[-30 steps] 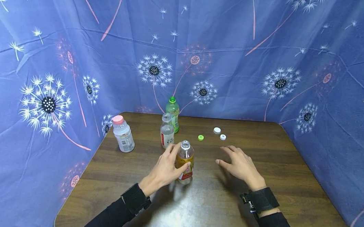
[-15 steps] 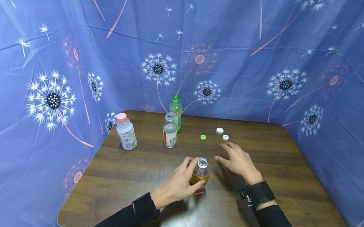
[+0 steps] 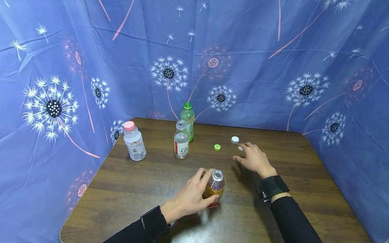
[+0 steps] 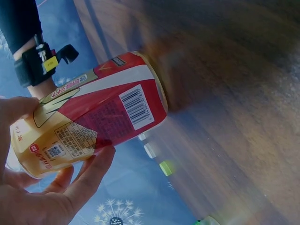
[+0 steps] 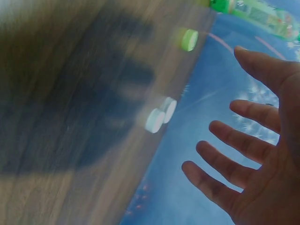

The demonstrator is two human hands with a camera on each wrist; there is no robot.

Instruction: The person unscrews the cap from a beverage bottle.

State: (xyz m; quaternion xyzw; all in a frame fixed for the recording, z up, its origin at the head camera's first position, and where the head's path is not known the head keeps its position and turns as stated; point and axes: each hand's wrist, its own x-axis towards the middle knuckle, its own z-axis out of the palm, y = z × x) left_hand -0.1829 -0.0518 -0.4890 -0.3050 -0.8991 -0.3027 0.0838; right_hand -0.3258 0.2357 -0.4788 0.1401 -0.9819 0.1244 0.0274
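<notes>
My left hand [image 3: 190, 195] grips an uncapped clear bottle [image 3: 215, 185] with a red and yellow label. In the left wrist view, thumb and fingers wrap the label [image 4: 93, 124] near its yellow end. My right hand [image 3: 254, 159] is over the table with its fingers spread, holding nothing. Under its fingertips in the head view, a small white cap [image 3: 240, 148] is partly hidden. Just behind lies a larger white cap [image 3: 235, 139], and a green cap [image 3: 217, 147] lies to the left. All the caps appear in the right wrist view, apart from the fingers [image 5: 229, 164].
An uncapped clear bottle [image 3: 181, 144] stands left of centre, in front of an uncapped green bottle [image 3: 188, 123]. Farther left is a whitish bottle [image 3: 134, 144] wearing a pink cap. Behind the wooden table [image 3: 118, 194] hangs a blue dandelion-print cloth [image 3: 249, 84].
The left hand has brought the gripped bottle right and nearer the front edge, then stayed almost still. Lately the right hand has moved forward, over the small white cap.
</notes>
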